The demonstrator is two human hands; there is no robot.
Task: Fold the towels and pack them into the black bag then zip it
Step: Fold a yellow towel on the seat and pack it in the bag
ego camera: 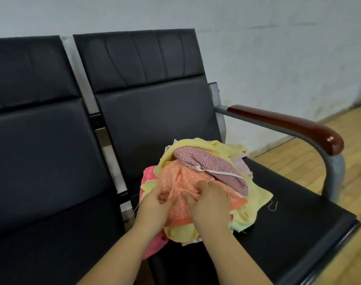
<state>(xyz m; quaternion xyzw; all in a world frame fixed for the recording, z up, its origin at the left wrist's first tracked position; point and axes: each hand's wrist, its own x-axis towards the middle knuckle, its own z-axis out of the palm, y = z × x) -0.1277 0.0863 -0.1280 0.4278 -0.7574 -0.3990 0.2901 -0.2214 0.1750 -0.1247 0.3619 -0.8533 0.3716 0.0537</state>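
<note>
**Head view: two hands in one heap of towels**

Head view shows one crumpled heap of towels [204, 179] at centre frame, on the right of two black seats [288, 204]. The towels cannot be counted surely; orange [179, 182], mauve [212, 163], yellow [257, 194] and pink [152, 243] cloth show. No writing can be read.

Two hands work at the heap's near side. The left hand [155, 208] pinches a fold of the orange towel between thumb and curled fingers. The right hand [210, 200], just beside it, has its fingers curled into the same orange cloth, gripping it; the fingertips are buried in the folds.

One wooden armrest [288, 124] stands at right.
</note>
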